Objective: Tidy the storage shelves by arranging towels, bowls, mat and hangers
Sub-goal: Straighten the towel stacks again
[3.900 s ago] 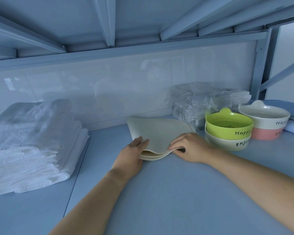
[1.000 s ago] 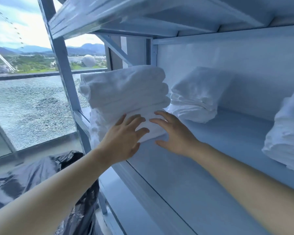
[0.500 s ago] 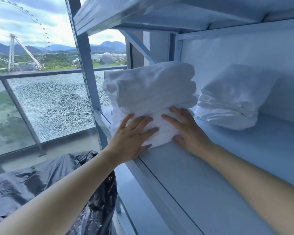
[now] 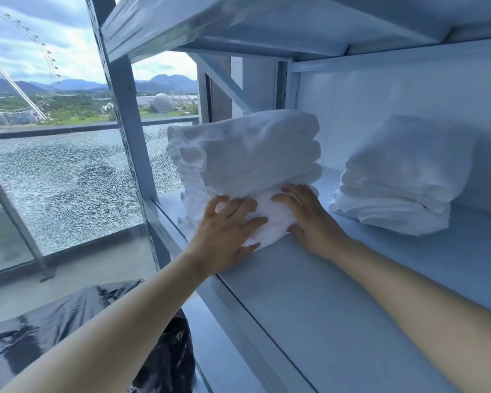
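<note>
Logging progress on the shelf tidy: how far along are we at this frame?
Looks done: the folded white towel stack further right sits on the pale blue metal shelf. In hand: left hand and right hand press on the lower front of the taller white towel stack at the shelf's left end. Left: bowls, mat and hangers are out of view, so unknown.

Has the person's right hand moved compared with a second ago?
Yes. The right hand has gone forward along the shelf and now presses the bottom of the left towel stack.
</note>
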Demonstrator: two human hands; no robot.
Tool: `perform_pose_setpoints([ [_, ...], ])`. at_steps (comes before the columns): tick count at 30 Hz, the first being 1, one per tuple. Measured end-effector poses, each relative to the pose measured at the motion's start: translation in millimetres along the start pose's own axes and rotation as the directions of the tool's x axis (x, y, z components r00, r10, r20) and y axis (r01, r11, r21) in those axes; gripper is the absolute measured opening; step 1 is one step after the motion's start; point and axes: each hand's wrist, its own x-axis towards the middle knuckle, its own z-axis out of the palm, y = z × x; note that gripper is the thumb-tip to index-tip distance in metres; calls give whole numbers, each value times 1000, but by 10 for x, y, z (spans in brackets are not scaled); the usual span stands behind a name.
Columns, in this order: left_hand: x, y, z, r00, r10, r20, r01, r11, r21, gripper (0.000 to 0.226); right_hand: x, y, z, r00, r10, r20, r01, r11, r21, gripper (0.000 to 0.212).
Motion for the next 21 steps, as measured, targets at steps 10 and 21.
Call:
perform_pose_setpoints([
  [10, 90, -179, 299, 999, -24, -36, 24, 1000, -3, 42, 332, 98, 207, 998, 49, -31, -48, 997, 53, 60],
  [21, 58, -456, 484, 998, -48, -29, 48, 999, 5, 40, 689, 128, 462, 998, 54, -26, -51, 993, 103, 57],
])
